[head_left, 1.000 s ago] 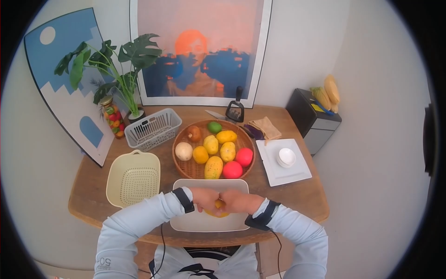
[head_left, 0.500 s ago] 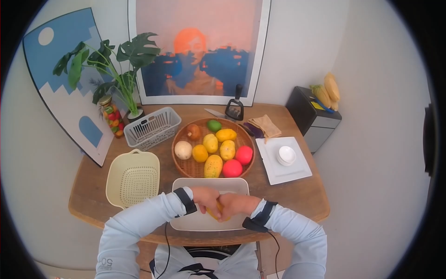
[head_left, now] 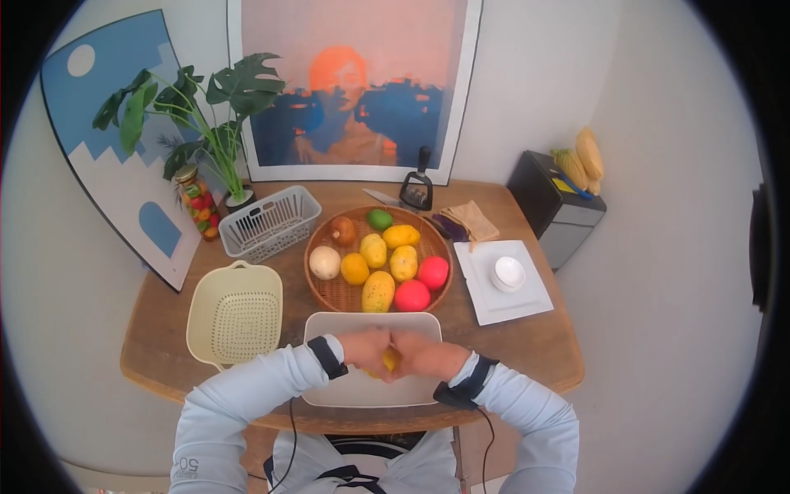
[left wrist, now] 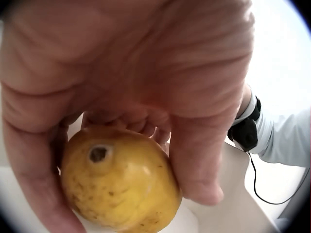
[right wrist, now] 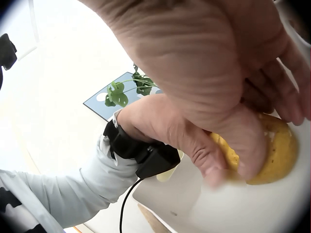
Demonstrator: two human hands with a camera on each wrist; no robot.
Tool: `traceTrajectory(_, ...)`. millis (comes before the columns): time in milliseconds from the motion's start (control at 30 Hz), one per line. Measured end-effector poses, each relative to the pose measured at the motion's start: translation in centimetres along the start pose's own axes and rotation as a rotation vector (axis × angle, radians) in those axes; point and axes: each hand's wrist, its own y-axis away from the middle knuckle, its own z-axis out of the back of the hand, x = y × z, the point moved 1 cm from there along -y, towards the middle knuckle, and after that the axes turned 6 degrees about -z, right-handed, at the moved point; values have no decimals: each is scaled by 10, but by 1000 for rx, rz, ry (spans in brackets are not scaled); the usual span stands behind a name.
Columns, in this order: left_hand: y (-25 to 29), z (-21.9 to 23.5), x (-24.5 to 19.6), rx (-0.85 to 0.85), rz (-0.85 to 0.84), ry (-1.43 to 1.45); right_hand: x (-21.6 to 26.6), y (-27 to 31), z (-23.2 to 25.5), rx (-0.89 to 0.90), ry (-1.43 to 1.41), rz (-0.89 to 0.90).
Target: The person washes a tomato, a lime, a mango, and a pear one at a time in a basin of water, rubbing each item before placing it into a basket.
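Over the white rectangular basin [head_left: 370, 397], both hands are on one yellow fruit [left wrist: 121, 179] with brown specks and a dark stem scar. My left hand [head_left: 364, 347] holds it between thumb and fingers, which the left wrist view shows on either side of the fruit. From the other side my right hand [head_left: 426, 360] grips it too, its thumb lying across the yellow skin [right wrist: 279, 155] in the right wrist view. The two hands meet at the fruit and hide most of it from the head view.
Beyond the basin stands a wicker basket [head_left: 329, 298] of fruit and vegetables. A cream colander [head_left: 234, 317] and grey basket [head_left: 267, 226] are to the left. On the right are a white plate [head_left: 527, 305] with small bowls [head_left: 508, 274], a cloth [head_left: 471, 221] and a grater [head_left: 417, 193].
Both hands stay over the basin with the yellow fruit between them. Their fingers and the fruit shift slightly, the fruit showing more than half a second ago.
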Motion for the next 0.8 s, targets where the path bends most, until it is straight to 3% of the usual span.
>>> traceTrajectory(33, -1, -3, 2, -53, -28, 18, 1, -1, 3, 23, -7, -43)
traceTrajectory(67, -3, -4, 7, 63, 58, 61, 2, -2, 5, 46, -12, -85)
traceTrajectory(133, 3, 16, -16, 292, 231, 144, -5, -6, -1, 84, -68, 5)
traceTrajectory(233, 6, 7, -10, 196, 84, 25, -9, -6, -5, 70, -88, 61)
traceTrajectory(333, 0, -16, 16, -199, -207, -390, -4, -4, 0, -13, 25, -45)
traceTrajectory(467, -6, 0, 5, 188, 92, -229, 11, 6, 12, 57, 58, -60)
traceTrajectory(533, 7, 24, -36, 401, 233, -185, 18, 9, 13, 171, 116, -128)
traceTrajectory(567, 6, 24, -36, 397, 240, -166, 19, 10, 13, 229, 145, -162)
traceTrajectory(633, 8, 21, -34, 390, 257, -124, 14, 6, 10, 155, 115, -122)
traceTrajectory(733, -12, -17, 39, -37, -308, 73, -8, -8, -5, -49, -21, 52)
traceTrajectory(767, -11, -16, 38, 16, -219, 85, -13, -11, -7, -137, -79, 129)
traceTrajectory(800, -9, -11, 32, 68, -130, 96, -13, -11, -7, -42, -96, 139)
